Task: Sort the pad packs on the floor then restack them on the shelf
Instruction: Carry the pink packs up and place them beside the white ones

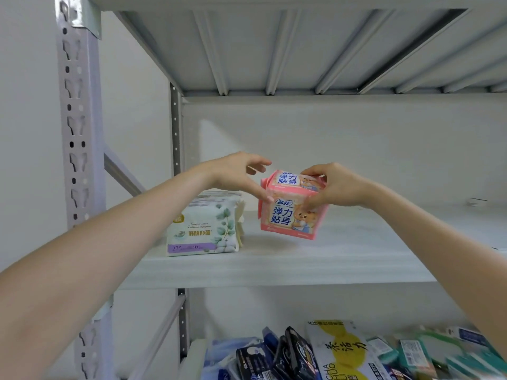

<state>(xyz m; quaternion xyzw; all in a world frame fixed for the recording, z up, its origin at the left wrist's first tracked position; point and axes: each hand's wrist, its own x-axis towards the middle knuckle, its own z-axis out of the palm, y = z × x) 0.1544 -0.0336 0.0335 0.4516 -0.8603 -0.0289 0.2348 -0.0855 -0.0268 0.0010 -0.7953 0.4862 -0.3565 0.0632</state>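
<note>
Hands both up at the middle shelf (pixel 356 256). Right hand (pixel 337 187) grips the pink packs (pixel 285 218), what looks like two held together as one block: thumb on the printed front, fingers curled over the top. Left hand (pixel 236 171) is open, fingers spread, thumb tip touching the block's upper left corner, probably steadying it so the pair doesn't slide apart. The block is tilted, its right side raised; can't tell whether the low edge meets the shelf. It sits just right of the white packs (pixel 203 229), which are set at the left end near the post (pixel 76 133), labels outward. My guess is that one kind goes per pile, built from the left, so pink comes next to white. The lower shelf (pixel 197 349) holds a jumble of other packs (pixel 329 352). Soft wrappers, so a squeeze from both sides seems needed to set them down square.
</note>
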